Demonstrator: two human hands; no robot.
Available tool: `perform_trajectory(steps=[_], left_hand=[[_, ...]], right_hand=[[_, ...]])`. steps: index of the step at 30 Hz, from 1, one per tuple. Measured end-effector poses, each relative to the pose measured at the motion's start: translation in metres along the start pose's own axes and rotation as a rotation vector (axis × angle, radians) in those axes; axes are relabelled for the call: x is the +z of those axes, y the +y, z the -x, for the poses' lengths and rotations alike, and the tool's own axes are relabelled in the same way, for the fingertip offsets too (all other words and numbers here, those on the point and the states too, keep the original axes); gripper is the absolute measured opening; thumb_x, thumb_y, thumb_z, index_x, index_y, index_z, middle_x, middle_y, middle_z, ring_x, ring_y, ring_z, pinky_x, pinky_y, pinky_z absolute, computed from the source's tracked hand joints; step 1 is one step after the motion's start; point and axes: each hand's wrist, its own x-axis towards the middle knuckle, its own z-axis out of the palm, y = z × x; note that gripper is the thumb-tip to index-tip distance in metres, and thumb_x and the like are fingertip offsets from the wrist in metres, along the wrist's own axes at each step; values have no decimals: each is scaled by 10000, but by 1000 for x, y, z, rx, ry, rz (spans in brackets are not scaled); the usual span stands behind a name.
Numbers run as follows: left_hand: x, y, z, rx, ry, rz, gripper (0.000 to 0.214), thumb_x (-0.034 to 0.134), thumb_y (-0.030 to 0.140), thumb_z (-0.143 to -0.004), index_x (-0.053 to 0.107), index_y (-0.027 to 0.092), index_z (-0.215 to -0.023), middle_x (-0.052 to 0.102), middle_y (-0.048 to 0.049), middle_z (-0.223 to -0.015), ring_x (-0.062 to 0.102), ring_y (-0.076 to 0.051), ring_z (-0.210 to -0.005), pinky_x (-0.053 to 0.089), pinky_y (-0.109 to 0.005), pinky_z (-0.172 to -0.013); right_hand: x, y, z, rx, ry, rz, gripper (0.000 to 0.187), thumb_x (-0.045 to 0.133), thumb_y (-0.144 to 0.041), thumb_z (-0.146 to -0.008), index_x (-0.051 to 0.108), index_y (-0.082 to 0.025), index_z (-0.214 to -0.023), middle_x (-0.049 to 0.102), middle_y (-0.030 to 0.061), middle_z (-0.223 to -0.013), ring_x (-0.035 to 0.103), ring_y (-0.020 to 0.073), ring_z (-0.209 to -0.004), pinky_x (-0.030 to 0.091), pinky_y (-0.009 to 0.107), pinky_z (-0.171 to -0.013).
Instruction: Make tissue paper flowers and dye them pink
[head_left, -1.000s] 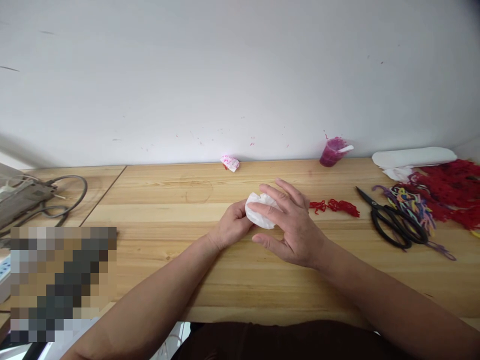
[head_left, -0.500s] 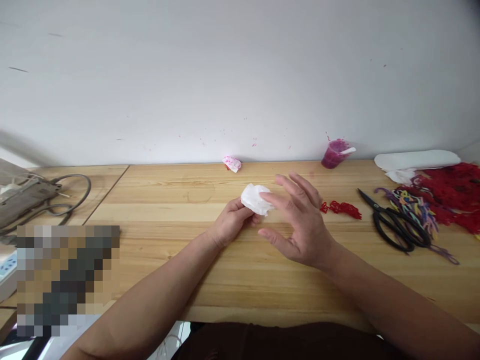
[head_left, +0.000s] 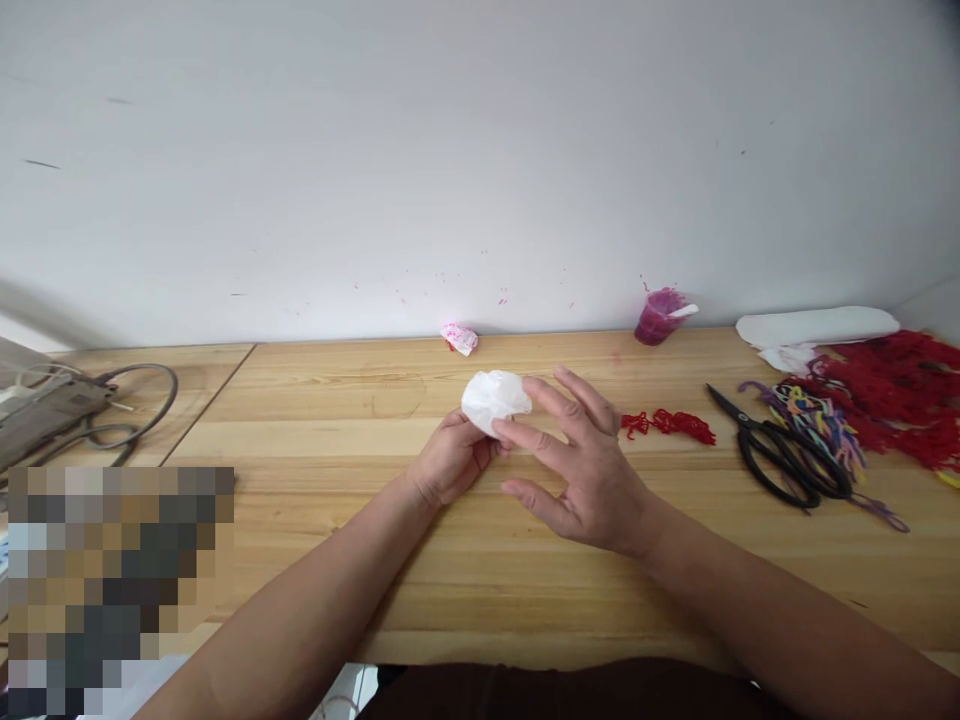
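My left hand (head_left: 448, 462) rests on the wooden table (head_left: 315, 470) with its fingers closed round the lower part of a crumpled white wad of tissue (head_left: 493, 398). My right hand (head_left: 585, 460) hovers just to the right of the wad. Its fingers are spread, and the forefinger tip touches the wad's lower right edge. Nothing lies in the right palm.
A small red yarn scrap (head_left: 667, 424) lies right of my hands. Black scissors (head_left: 780, 455) sit beside coloured yarn strands (head_left: 821, 418) and a red yarn heap (head_left: 904, 395). A purple cup (head_left: 658, 316) and a pink-stained paper ball (head_left: 459, 338) stand by the wall. Cables (head_left: 112, 405) lie at left.
The white wad has moved a little left and up in my left hand. My right hand has drawn off it, from covering it to touching only its edge with the forefinger.
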Motion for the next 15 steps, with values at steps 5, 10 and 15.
perform_trajectory(steps=[5,10,15], left_hand=[[0,0,-1,16,12,6,274,897,205,-612,753,132,-834,706,-45,-744,598,-125,-631,491,-257,-612],[-5,-7,-4,160,-6,-175,267,918,256,-602,762,162,-797,737,-32,-751,615,-142,-663,503,-274,-681],[-8,-7,-4,344,12,-453,169,873,288,-688,761,182,-759,752,-17,-757,653,-177,-734,533,-309,-779]], right_hand=[[0,0,-1,51,141,-148,252,759,-363,-858,681,-252,-1069,622,121,-1404,454,380,-1425,375,592,-1151],[5,4,-4,557,-17,-610,384,766,-442,-858,609,-235,-1141,719,111,-1184,652,296,-1135,494,490,-979],[6,10,-10,919,-184,-1215,480,753,-574,-848,599,-231,-1146,745,74,-993,688,217,-867,499,351,-725]])
